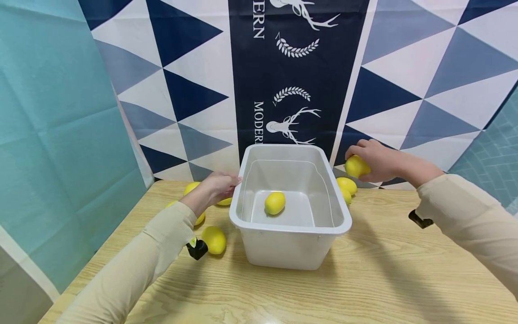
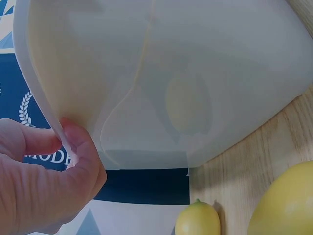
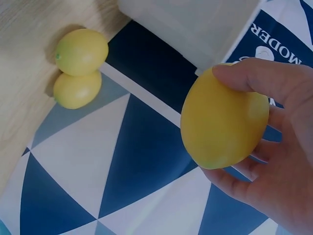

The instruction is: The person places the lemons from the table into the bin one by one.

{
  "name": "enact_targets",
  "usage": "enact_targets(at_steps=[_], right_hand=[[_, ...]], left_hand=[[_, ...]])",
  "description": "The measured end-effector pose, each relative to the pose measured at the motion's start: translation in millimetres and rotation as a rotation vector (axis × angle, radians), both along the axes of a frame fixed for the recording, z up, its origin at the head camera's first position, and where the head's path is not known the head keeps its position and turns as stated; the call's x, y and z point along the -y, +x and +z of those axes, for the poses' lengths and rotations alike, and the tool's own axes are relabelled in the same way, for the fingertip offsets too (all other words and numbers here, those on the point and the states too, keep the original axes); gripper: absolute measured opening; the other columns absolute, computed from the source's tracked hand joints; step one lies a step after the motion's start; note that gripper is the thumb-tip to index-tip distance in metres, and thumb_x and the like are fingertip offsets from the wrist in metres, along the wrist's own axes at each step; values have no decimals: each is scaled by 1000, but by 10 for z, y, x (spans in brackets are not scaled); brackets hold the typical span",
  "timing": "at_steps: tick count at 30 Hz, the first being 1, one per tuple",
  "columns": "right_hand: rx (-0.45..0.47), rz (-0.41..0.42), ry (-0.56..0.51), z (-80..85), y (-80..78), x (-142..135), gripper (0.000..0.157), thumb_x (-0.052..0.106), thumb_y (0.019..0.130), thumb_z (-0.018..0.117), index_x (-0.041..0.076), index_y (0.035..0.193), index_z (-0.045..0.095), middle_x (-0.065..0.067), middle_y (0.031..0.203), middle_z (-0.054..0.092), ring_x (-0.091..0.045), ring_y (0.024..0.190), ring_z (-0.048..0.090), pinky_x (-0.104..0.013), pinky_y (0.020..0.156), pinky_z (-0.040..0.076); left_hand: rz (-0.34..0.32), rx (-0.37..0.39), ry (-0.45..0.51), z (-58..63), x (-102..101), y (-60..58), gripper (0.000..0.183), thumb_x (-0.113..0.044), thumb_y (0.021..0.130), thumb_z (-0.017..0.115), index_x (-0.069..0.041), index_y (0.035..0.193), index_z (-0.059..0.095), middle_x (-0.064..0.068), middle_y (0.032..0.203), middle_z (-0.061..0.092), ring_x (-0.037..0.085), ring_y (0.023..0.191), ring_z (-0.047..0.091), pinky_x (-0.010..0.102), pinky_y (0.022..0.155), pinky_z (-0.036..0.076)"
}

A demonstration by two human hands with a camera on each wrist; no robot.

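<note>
A white plastic bin (image 1: pixel 289 229) stands on the wooden table with one lemon (image 1: pixel 275 203) on its floor. My left hand (image 1: pixel 220 185) pinches the bin's left rim between thumb and fingers; the left wrist view shows that hand (image 2: pixel 54 176) on the edge. Up to the right of the bin, my right hand (image 1: pixel 378 159) grips a lemon (image 1: pixel 358 166), raised above the table. In the right wrist view the thumb and fingers curl round this lemon (image 3: pixel 222 122). Below it, two more lemons (image 1: pixel 346 185) lie beside the bin's right wall, touching each other.
Several lemons lie left of the bin, partly hidden by my left arm; the nearest lemon (image 1: pixel 214 240) sits by the bin's front left. A patterned cloth (image 1: pixel 194 90) hangs right behind the table (image 1: pixel 283 292), and a teal curtain (image 1: pixel 60 112) borders the left side.
</note>
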State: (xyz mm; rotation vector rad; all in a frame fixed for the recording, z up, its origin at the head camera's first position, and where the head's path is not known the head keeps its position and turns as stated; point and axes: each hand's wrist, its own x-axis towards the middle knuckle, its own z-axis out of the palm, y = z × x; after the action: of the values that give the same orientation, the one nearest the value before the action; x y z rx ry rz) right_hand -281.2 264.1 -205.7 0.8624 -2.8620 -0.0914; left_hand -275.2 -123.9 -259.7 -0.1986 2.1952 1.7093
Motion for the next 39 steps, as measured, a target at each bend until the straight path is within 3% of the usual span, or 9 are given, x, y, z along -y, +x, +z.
enact_targets(at_steps=[8,24,39], right_hand=[[44,-28,-8,126,-18,41,54,3,67,83,5,115,59,-17,105,59,-33,95,51,-51,82,55],[59,-20,-22,314,-52,201,54,2,67,82,4,115,58,-18,107,59,-35,98,51,-51,82,55],[120,-2,-68,403,-101,426,51,3,71,81,4,117,58,-19,110,59,-32,97,53,-50,86,56]], left_hand=[[-3,-6,10,14,5,3,37,-19,102,52,0,132,57,14,134,55,23,111,52,36,113,44],[17,0,-5,22,16,25,35,-20,101,54,0,129,59,11,123,58,20,100,52,32,108,47],[11,2,8,9,12,31,35,-19,100,54,0,129,59,12,129,57,22,106,53,35,111,46]])
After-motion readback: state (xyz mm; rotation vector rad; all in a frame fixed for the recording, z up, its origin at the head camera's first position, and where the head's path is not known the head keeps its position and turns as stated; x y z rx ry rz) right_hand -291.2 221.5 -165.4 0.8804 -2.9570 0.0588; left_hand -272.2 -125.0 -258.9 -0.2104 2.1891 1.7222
